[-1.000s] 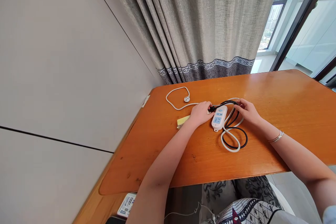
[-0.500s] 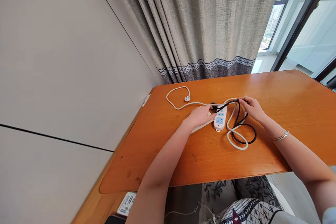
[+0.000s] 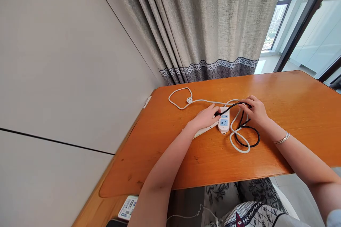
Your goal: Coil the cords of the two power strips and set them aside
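So a black cord (image 3: 230, 107) is being held at two spots, just right of centre in the frame. Its dark end is being pinched by the fingers of the left hand (image 3: 205, 117), right at the upper left edge of a white power strip (image 3: 224, 122). Farther right, the cord is being gripped by the right hand (image 3: 255, 111); can't tell if the white cord (image 3: 207, 100) is being caught in there too, since it's being partly covered by those fingers. Below the right hand, both cords are being left in loose, overlapping loops on the wooden surface (image 3: 213, 159). Some pale, flat thing (image 3: 205, 130) is being mostly hidden by the left hand, so no clue what it is. Over in the middle of the frame, a white plug (image 3: 189, 100) is being half ringed by the white cord. The background's being filled by a grey curtain (image 3: 213, 25), top centre.
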Available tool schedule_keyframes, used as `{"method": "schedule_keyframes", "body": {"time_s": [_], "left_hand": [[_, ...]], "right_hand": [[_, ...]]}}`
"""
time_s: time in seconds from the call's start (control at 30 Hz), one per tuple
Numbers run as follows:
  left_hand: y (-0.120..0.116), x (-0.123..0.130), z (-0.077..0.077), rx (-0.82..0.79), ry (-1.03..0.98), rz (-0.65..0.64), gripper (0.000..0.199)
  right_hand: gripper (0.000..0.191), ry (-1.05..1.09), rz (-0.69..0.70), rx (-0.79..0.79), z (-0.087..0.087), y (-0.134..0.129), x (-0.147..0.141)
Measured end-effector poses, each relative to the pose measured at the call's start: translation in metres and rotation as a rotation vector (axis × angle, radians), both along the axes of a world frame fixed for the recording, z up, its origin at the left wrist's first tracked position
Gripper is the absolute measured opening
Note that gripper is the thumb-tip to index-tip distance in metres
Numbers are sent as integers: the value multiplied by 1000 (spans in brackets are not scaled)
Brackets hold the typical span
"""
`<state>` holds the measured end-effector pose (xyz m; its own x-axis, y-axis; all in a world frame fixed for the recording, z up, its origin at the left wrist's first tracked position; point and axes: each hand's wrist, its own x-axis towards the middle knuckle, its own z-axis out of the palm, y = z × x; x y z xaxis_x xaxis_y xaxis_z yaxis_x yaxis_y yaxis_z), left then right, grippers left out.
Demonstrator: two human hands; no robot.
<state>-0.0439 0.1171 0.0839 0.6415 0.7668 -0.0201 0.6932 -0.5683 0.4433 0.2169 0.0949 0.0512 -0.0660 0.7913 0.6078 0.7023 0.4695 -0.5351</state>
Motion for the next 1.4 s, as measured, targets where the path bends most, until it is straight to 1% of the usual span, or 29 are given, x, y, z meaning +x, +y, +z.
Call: {"method": "schedule_keyframes", "body": {"time_s": [0.07, 0.1, 0.17, 0.23, 0.33, 0.43, 0.5, 0.57, 0.67, 0.73, 0.8, 0.87, 0.97, 1.07, 1.17, 1.23, 1.27, 1.33, 1.4], "left_hand": [[0, 1, 0, 9, -9, 13, 29], [-1, 0, -1, 8, -13, 23, 31], [-1, 0, -1, 4, -20, 33, 40], [-1, -1, -1, 7, -29, 2, 52], [-4, -1, 3, 16, -22, -62, 66], [-8, 0, 9, 1, 77, -31, 73], [-8, -1, 12, -10, 170, 15, 76], [-5, -5, 13, -14, 237, 50, 72], [2, -12, 10, -15, 266, 69, 47], [8, -15, 6, -11, 239, 83, 32], [12, -17, 2, -6, 198, 87, 22], [14, -17, -1, -11, 172, 72, 18], [14, -15, -3, -56, 121, 68, 26], [14, -13, -4, -110, 17, 80, 35], [15, -13, -6, -222, -102, 109, 33], [17, -15, -8, -293, -195, 137, 31], [19, -16, -9, -318, -249, 153, 29], [23, -18, -10, -365, -373, 185, 27], [26, -20, -7, -418, -519, 211, 27]], "right_hand": [[22, -39, -18, 118, 0, -1, 1], [21, -20, -18, 170, 1, -2, 1], [17, 92, -33, 242, 3, -3, 0], [16, 290, -84, 269, 5, -3, -1], [23, 652, -105, 218, 8, 1, -2], [32, 951, -89, 176, 11, 10, 6], [34, 1101, -136, 183, 13, 17, 19], [30, 1240, -225, 179, 15, 25, 38], [21, 1404, -369, 149, 15, 34, 69], [21, 1430, -412, 136, 14, 36, 83], [23, 1402, -374, 117, 13, 36, 87], [25, 1357, -273, 71, 15, 33, 82], [28, 1278, -86, -31, 23, 26, 67], [30, 1236, 83, -85, 36, 18, 59], [32, 1339, 179, -54, 49, 14, 63], [36, 1480, 165, -1, 55, 13, 71], [38, 1558, 134, 29, 57, 13, 76], [42, 1695, 48, 88, 60, 15, 88], [44, 1782, -64, 166, 60, 17, 101]]}}
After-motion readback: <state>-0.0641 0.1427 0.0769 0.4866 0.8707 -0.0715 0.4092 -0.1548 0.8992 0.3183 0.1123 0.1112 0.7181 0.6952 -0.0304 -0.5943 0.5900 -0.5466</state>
